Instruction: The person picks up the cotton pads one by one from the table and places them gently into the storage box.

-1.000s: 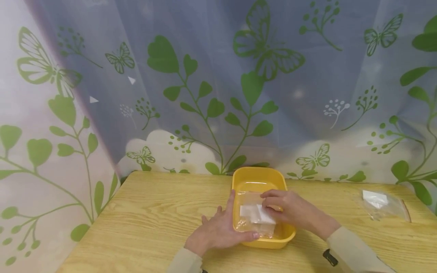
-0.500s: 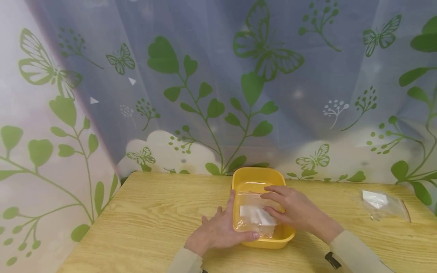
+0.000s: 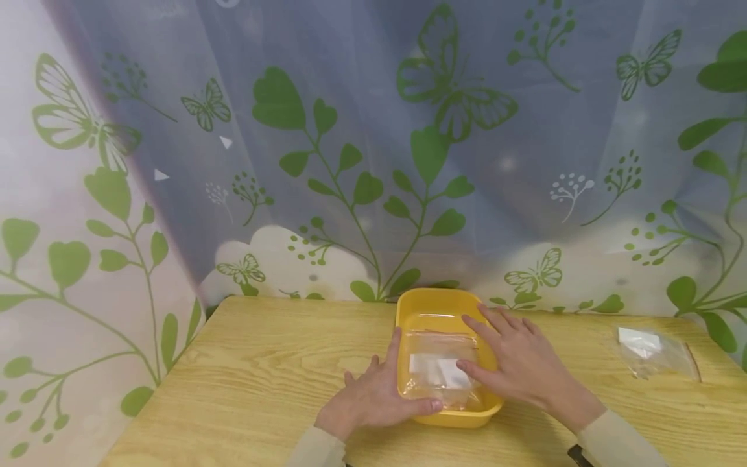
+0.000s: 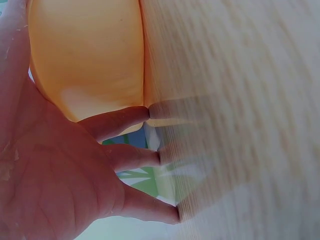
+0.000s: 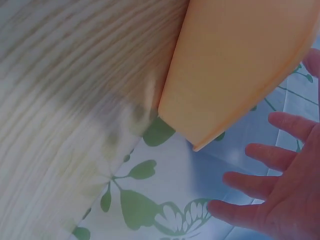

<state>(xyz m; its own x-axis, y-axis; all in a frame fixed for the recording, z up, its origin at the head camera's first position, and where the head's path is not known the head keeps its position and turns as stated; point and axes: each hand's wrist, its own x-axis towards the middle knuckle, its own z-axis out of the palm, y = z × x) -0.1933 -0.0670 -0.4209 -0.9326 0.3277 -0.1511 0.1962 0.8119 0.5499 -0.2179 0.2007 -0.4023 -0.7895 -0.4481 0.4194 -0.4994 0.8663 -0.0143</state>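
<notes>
A yellow plastic tub stands on the table, holding a clear zip bag with white pieces inside. At the tub's left side is my left hand, its thumb lying over the near-left rim. In the left wrist view, the left hand's fingers are straight and spread, with several fingertips on the tabletop beside the tub wall. Over the tub's right rim hovers my right hand, fingers spread and nothing between them. The right wrist view shows those straight fingers apart from the tub's outer wall.
Another clear zip bag with a white piece inside lies on the table to the right. The wood-grain tabletop ends at a curtain printed with green leaves and butterflies, close behind the tub.
My right hand has let go of the bag in the tub, spread its fingers and shifted right over the rim. My left hand has stayed by the tub.
</notes>
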